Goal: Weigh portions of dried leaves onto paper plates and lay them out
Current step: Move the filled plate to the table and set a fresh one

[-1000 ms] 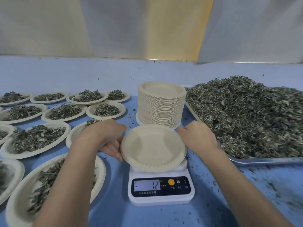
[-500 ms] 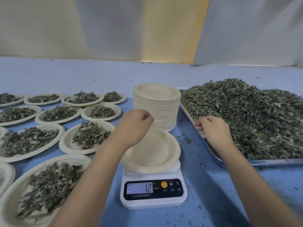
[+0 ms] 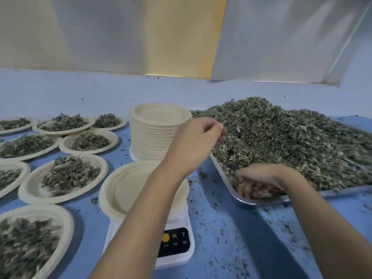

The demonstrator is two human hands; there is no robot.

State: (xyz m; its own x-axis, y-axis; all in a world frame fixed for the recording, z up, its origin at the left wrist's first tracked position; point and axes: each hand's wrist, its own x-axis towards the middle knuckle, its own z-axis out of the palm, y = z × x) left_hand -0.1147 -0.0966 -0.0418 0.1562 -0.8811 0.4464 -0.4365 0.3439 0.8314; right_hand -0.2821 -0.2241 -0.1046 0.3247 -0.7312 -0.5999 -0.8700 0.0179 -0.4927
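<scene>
One table [image 3: 227,224]: blue, carrying everything.
Tray [image 3: 259,202]: metal, at the right. Leaves [image 3: 291,137] are heaped well above its rim, so a rough dig near the edge will likely push some over onto the table.
Filled plates [image 3: 28,188]: many, laid out at the left, each with a portion, rims close or touching. Sliding another in among them could nudge a neighbour.
Stack [image 3: 149,141]: unused plates, just behind the scale, between the filled plates and the tray.
Scale [image 3: 177,260]: white, at the near edge. The left forearm [image 3: 145,208] hides its readout, so the weight cannot be read and an overshoot could go unnoticed.
Plate [image 3: 124,188]: empty, resting on the scale and overhanging it. The left forearm crosses right above it, and a brush would probably shift it or upset the reading.
Left hand [image 3: 193,141]: above the near-left edge of the leaves, fingers bent downward, tips blurred. Whether they pinch any leaves I cannot tell.
Right hand [image 3: 259,182]: in the tray's near corner, palm turned up, fingers curled round a clump of leaves.
Crumbs [image 3: 202,174]: scattered on the table between tray and plate. A loose handful carried across that gap will probably shed more, leaving the portion short.
</scene>
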